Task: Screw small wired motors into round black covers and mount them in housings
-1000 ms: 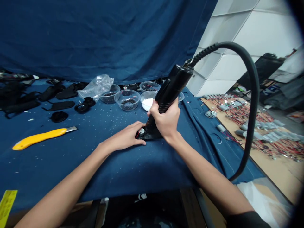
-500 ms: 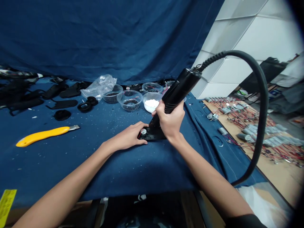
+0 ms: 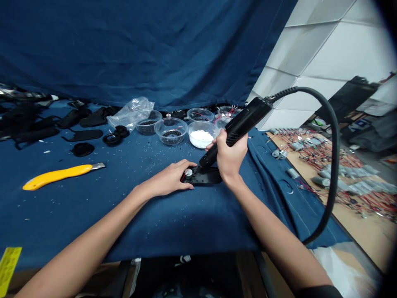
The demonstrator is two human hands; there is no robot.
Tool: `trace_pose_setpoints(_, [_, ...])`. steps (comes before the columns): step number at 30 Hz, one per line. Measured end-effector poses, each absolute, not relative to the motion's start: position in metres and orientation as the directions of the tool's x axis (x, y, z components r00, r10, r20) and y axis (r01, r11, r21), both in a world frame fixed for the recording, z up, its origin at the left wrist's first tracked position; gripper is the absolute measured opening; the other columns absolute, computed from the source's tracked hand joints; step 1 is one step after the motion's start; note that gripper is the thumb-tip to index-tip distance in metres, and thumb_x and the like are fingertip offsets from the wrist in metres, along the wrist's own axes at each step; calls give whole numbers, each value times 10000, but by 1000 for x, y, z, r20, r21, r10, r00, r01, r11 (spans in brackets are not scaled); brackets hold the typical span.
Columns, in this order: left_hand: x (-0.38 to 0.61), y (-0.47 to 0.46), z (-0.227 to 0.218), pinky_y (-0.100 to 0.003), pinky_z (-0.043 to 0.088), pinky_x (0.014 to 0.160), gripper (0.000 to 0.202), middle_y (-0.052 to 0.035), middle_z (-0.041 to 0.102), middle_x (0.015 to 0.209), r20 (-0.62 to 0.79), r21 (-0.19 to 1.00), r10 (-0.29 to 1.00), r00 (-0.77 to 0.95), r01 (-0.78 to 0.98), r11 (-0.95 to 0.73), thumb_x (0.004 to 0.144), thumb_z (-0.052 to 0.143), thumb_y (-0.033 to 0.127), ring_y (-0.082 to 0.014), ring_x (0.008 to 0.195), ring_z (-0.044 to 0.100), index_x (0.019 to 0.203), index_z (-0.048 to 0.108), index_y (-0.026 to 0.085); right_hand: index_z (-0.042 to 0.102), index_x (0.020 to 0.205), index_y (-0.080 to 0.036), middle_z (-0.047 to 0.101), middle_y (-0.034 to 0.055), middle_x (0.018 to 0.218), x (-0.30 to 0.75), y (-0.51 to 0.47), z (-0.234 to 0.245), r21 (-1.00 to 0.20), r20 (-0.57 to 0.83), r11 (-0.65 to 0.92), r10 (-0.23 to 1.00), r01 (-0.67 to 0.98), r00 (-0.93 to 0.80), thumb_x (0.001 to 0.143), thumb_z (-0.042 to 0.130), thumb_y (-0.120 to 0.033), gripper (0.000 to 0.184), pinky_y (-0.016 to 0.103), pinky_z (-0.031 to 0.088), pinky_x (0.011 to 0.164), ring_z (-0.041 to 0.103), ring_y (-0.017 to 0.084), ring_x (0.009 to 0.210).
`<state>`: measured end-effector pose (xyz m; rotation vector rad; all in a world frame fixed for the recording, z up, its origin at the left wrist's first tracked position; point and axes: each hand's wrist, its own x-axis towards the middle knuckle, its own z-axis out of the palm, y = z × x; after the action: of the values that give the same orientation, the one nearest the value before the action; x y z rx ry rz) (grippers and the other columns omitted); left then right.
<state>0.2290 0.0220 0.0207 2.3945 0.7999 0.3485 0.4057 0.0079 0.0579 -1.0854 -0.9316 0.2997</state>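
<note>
My left hand (image 3: pixel 170 179) is closed on the left end of a long black plastic housing (image 3: pixel 208 177), thumb on the near edge and fingers on the far edge. Inside that end sits a small round white-topped part (image 3: pixel 188 172) with a red wire. My right hand (image 3: pixel 232 158) is wrapped around a black corded electric screwdriver (image 3: pixel 249 117), tilted with its top leaning right. The screwdriver's lower end is over the far edge of the housing; its tip is too dark to make out.
Clear tubs of dark screws (image 3: pixel 170 131) and white pieces (image 3: pixel 201 137) stand behind. A yellow utility knife (image 3: pixel 58 176) with its blade out lies left, near black plastic parts (image 3: pixel 83 149). The thick cable (image 3: pixel 334 165) loops at right, before a board of wired motors (image 3: pixel 350 182).
My right hand and the screwdriver have shifted right and leaned over further, uncovering more of the housing. My left hand keeps its hold in nearly the same spot.
</note>
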Motion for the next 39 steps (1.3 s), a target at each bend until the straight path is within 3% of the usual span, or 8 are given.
trace_pose_setpoints(9, [229,22,17,-379,451,881,557,-77,565,1184,71,578,622,780,476,-663,803,655,454,-258,1056,557,1270,464,218,498,976,-232,618,-38,698,396,-1,65,-808,586,503,740,308,329,745,658,-350,305,299,556,590,619,144,585])
trace_pose_setpoints(13, [230,21,15,-392,440,969,575,-108,511,1294,114,615,628,770,442,-653,812,632,496,-273,1184,507,1272,463,197,519,906,-247,602,-56,690,383,2,69,-784,612,565,771,255,173,695,680,-312,274,288,565,579,608,129,580])
trace_pose_setpoints(19, [232,20,10,-418,446,981,605,-125,508,1311,174,638,629,757,400,-658,817,640,466,-279,1177,514,1316,445,185,523,857,-252,599,-61,710,366,2,73,-848,528,522,811,97,252,638,742,-272,311,295,577,594,607,124,614])
trace_pose_setpoints(24, [232,18,12,-401,469,904,579,-118,531,1237,125,601,646,753,460,-653,824,613,504,-274,1096,541,1293,463,198,510,861,-235,579,-71,672,363,-4,78,-883,415,461,855,-89,311,618,796,-279,378,294,581,636,640,133,686])
trace_pose_setpoints(30, [232,17,11,-363,473,795,535,-94,568,1078,121,556,667,735,507,-658,817,599,549,-238,928,564,1184,503,172,518,897,-239,594,-77,664,364,-2,77,-872,447,485,842,-64,302,672,760,-365,354,269,554,573,611,116,587])
trace_pose_setpoints(35, [232,17,10,-390,461,896,592,-114,549,1156,144,561,655,742,483,-672,816,612,528,-276,1071,546,1280,456,195,511,912,-235,548,-95,588,368,4,70,-868,474,495,846,-29,242,719,722,-445,355,235,456,436,495,83,402])
trace_pose_setpoints(39, [233,18,9,-394,455,928,623,-119,533,1212,135,559,657,741,490,-668,815,610,539,-285,1126,529,1307,439,196,490,1003,-244,572,-72,650,374,7,65,-855,519,514,843,74,145,777,636,-535,396,255,472,474,535,101,459])
